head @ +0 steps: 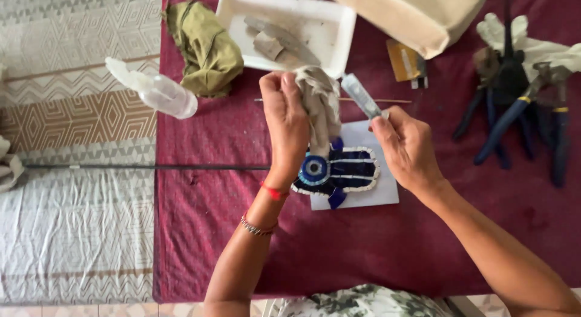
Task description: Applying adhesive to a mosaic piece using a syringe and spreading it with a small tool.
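Observation:
My left hand [286, 120] grips a crumpled grey-white rag [321, 102] that hangs down onto a blue mosaic piece [339, 171] shaped like a hand with an eye, edged in white grout. The mosaic lies on a white square board [378, 196] on the dark red cloth. My right hand [407, 146] holds a small flat grey scraper tool [361, 96] by its lower end, blade pointing up and left, just right of the rag.
A white tray [339, 17] with grey grout and spatulas sits behind. An olive cloth [206, 47] and a clear spray bottle [158, 90] lie at left. Blue-handled pliers [514, 111] and white gloves [520, 38] are at right. A beige bag [417, 14] is at top.

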